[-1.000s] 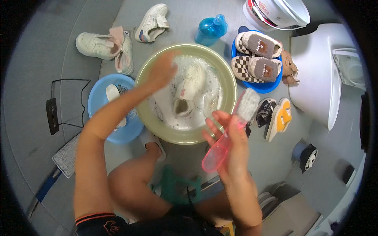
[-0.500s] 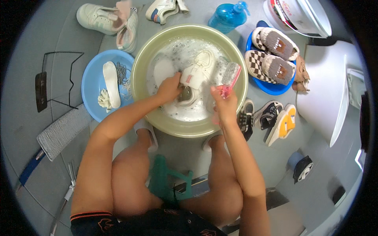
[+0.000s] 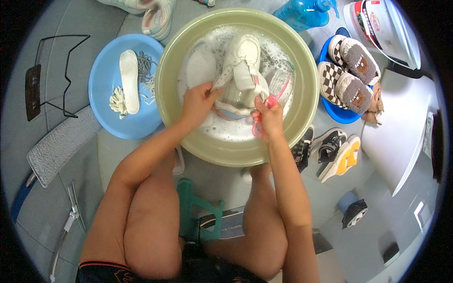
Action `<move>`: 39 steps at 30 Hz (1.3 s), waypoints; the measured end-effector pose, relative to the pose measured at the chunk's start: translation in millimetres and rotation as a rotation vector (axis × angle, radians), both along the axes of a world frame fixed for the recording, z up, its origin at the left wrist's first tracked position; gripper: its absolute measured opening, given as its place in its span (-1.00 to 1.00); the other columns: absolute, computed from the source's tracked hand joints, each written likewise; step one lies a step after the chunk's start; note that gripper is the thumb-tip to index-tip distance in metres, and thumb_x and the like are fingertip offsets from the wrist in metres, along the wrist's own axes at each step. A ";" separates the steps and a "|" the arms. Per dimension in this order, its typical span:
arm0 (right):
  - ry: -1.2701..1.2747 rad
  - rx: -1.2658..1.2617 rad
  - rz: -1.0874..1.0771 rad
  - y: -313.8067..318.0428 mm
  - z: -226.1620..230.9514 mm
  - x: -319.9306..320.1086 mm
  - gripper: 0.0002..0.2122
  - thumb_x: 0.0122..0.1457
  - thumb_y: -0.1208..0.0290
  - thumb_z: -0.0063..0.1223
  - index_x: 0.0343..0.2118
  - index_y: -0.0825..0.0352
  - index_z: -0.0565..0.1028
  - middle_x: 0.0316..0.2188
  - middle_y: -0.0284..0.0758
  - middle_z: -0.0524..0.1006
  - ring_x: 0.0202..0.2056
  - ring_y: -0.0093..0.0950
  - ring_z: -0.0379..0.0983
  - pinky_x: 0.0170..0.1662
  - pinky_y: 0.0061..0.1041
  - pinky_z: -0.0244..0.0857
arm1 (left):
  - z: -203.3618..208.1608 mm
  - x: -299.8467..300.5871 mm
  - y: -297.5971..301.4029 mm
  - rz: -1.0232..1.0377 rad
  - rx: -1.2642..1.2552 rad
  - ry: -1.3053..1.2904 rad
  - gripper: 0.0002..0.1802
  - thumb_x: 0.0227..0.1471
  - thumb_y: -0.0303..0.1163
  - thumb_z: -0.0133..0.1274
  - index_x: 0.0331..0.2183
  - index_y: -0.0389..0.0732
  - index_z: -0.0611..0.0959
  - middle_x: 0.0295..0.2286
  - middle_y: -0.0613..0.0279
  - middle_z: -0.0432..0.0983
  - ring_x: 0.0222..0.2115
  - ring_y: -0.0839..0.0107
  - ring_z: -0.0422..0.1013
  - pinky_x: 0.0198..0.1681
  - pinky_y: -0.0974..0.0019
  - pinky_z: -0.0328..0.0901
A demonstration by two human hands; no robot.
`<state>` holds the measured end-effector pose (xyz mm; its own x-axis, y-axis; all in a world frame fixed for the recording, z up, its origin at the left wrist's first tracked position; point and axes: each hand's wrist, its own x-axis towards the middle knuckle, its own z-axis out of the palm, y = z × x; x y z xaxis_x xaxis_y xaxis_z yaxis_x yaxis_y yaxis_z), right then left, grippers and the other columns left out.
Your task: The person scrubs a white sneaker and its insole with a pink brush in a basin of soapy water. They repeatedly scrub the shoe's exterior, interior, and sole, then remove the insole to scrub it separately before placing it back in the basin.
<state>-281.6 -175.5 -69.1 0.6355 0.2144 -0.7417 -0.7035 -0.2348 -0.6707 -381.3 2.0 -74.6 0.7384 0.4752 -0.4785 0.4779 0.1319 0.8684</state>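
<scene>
A white sneaker [image 3: 246, 52], toe pointing away from me, sits in suds inside a large olive-green basin [image 3: 236, 158]. Its tongue is pulled up and its opening gapes toward me. My left hand [image 3: 198, 103] pinches the left side of the shoe's opening. On the right, my right hand [image 3: 270, 119] is closed round the pink handle of a scrub brush [image 3: 283, 87], its fingertips against the shoe's right edge. The brush head lies over the foam near the basin's right wall. A pale shape, partly under the suds, shows left of the shoe.
Left of the basin, a light-blue basin [image 3: 101, 115] holds an insole [image 3: 128, 80], shoelaces and a crumpled pale cloth. A blue pump bottle [image 3: 304, 15] stands behind. Checkered slippers [image 3: 332, 78] fill a blue tub at right, with more shoes nearer me. A green stool [image 3: 186, 207] is below.
The view has shifted, so the basin appears higher and larger. The shoe's opening is now spread wider, its tongue raised. My right hand has come in against the shoe with the brush.
</scene>
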 end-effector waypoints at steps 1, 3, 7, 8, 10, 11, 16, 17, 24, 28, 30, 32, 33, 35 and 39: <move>0.043 0.041 -0.065 -5.9 -8.7 -2.7 -0.91 0.20 0.46 0.06 -0.28 0.35 0.52 -0.57 -0.44 0.50 -0.70 -0.68 0.31 -0.66 -0.71 0.19 | 5.0 0.9 -1.8 0.007 -0.011 -0.014 -0.82 0.03 -0.38 0.11 -0.40 -0.33 0.61 -0.69 0.14 0.39 -0.68 0.52 0.36 -0.61 0.31 0.21; 0.115 0.116 -0.106 -13.8 -19.6 -11.0 -0.91 0.21 0.46 0.05 -0.28 0.33 0.52 -0.58 -0.45 0.49 -0.70 -0.69 0.30 -0.66 -0.70 0.18 | 4.9 -4.3 0.1 -0.075 0.152 -0.034 -0.80 0.02 -0.36 0.13 -0.40 -0.34 0.61 -0.68 0.13 0.40 -0.66 0.48 0.38 -0.59 0.29 0.24; 0.215 0.223 -0.143 -13.0 -19.1 -18.4 -0.87 0.24 0.48 -0.02 -0.18 0.32 0.47 -0.54 -0.44 0.50 -0.68 -0.71 0.28 -0.65 -0.69 0.17 | 33.7 -8.4 1.3 -0.161 0.369 -0.045 -0.74 -0.01 -0.30 0.16 -0.38 -0.33 0.61 -0.62 0.11 0.44 -0.63 0.36 0.41 -0.54 0.26 0.26; 0.243 0.259 -0.160 -13.5 -19.3 -19.6 -0.85 0.24 0.48 -0.03 -0.15 0.32 0.45 -0.52 -0.43 0.51 -0.68 -0.71 0.27 -0.65 -0.68 0.17 | 39.1 -9.1 0.6 -0.166 0.399 -0.093 -0.74 -0.02 -0.28 0.17 -0.39 -0.31 0.62 -0.62 0.13 0.45 -0.64 0.34 0.41 -0.54 0.27 0.27; 0.210 0.321 -0.092 -19.6 -28.2 -20.2 -0.79 0.26 0.42 -0.06 -0.06 0.30 0.38 -0.43 -0.41 0.50 -0.56 -0.64 0.38 -0.54 -0.63 0.30 | 49.5 -9.4 -0.4 -0.176 0.463 -0.187 -0.73 -0.04 -0.24 0.19 -0.42 -0.28 0.64 -0.62 0.16 0.46 -0.67 0.29 0.40 -0.54 0.28 0.28; 0.211 0.331 -0.103 -17.2 -27.1 -20.2 -0.75 0.27 0.39 -0.08 -0.02 0.29 0.34 -0.36 -0.37 0.49 -0.48 -0.60 0.42 -0.47 -0.59 0.35 | 59.1 -8.1 -1.9 -0.211 0.419 -0.171 -0.71 -0.04 -0.23 0.20 -0.37 -0.27 0.64 -0.55 0.14 0.48 -0.59 0.29 0.42 -0.47 0.29 0.30; 0.453 0.720 -0.315 1.7 -13.5 -17.9 -0.56 0.27 0.19 -0.09 0.15 0.26 0.26 0.00 -0.22 0.44 -0.09 -0.36 0.46 -0.03 -0.32 0.42 | 59.8 -3.0 1.2 -0.265 0.675 -0.404 -0.34 -0.13 -0.06 0.27 0.02 -0.09 0.52 -0.12 -0.05 0.39 -0.13 0.10 0.39 -0.04 0.26 0.28; 0.463 0.728 -0.278 1.7 -15.1 -19.9 -0.55 0.27 0.16 -0.10 0.16 0.25 0.25 0.00 -0.24 0.44 -0.09 -0.37 0.46 -0.02 -0.32 0.42 | 53.3 -2.5 0.9 -0.183 0.500 -0.323 -0.04 -0.12 0.02 0.26 0.21 -0.12 0.22 0.09 -0.10 0.16 0.05 0.02 0.21 0.12 0.16 0.13; 0.252 0.426 -0.230 2.3 -17.2 -14.8 -0.66 0.28 0.27 -0.10 0.03 0.36 0.35 -0.05 -0.24 0.47 -0.13 -0.46 0.48 -0.14 -0.45 0.46 | 36.0 14.3 -18.5 -0.138 -0.725 -0.024 0.00 -0.14 -0.03 0.31 0.11 -0.47 0.20 -0.01 -0.09 0.32 -0.02 0.23 0.33 0.01 0.26 0.27; 0.071 0.173 -0.022 -8.6 -26.5 -15.9 -0.66 0.31 0.24 -0.14 0.03 0.34 0.35 -0.12 -0.25 0.50 -0.18 -0.46 0.49 -0.23 -0.44 0.48 | 17.9 16.2 -7.5 0.050 -0.726 0.049 -0.11 -0.23 -0.16 0.34 0.03 -0.45 0.30 -0.14 -0.06 0.43 -0.11 0.34 0.40 -0.14 0.31 0.35; 0.189 0.029 -0.079 -0.7 -2.3 -12.2 -0.66 0.31 0.22 -0.15 0.05 0.30 0.33 -0.15 -0.23 0.48 -0.21 -0.45 0.49 -0.29 -0.46 0.50 | -3.1 6.6 -4.3 0.001 -0.327 0.072 -0.07 -0.29 -0.17 0.34 0.03 -0.45 0.28 -0.16 -0.11 0.44 -0.11 0.18 0.41 -0.09 0.18 0.33; 0.204 0.064 -0.192 -8.1 -5.3 -14.6 -0.60 0.36 0.19 -0.30 0.15 0.29 0.24 -0.07 -0.19 0.44 -0.26 -0.39 0.49 -0.27 -0.35 0.49 | -11.9 2.4 1.6 -0.139 0.230 0.082 -0.05 -0.32 -0.17 0.34 0.03 -0.46 0.28 -0.15 -0.17 0.42 -0.09 0.08 0.39 -0.07 0.11 0.32; 0.185 0.047 -0.222 -13.2 -8.3 -16.0 -0.60 0.36 0.19 -0.30 0.16 0.30 0.22 -0.07 -0.19 0.43 -0.26 -0.38 0.49 -0.28 -0.34 0.49 | -15.7 1.3 3.5 -0.225 0.405 0.050 0.05 -0.35 -0.17 0.33 0.11 -0.46 0.21 -0.10 -0.24 0.36 -0.07 -0.03 0.36 -0.05 0.04 0.29; 0.125 0.030 -0.263 -19.1 -14.7 -19.6 -0.59 0.36 0.21 -0.30 0.18 0.31 0.18 -0.10 -0.19 0.45 -0.28 -0.37 0.50 -0.31 -0.33 0.49 | -11.2 6.8 -5.6 -0.275 0.533 0.165 0.07 -0.31 -0.20 0.31 0.19 -0.29 0.15 -0.09 -0.23 0.32 -0.08 -0.06 0.35 -0.07 0.02 0.31; 0.074 0.025 -0.219 -12.6 -11.7 -23.6 -0.69 0.36 0.26 -0.28 0.03 0.34 0.25 -0.14 -0.20 0.49 -0.32 -0.41 0.50 -0.35 -0.38 0.49 | 0.4 19.3 -20.7 -0.627 0.779 0.407 0.08 -0.19 -0.30 0.23 0.28 0.22 -0.02 0.02 -0.23 0.20 -0.10 -0.21 0.33 -0.14 0.00 0.37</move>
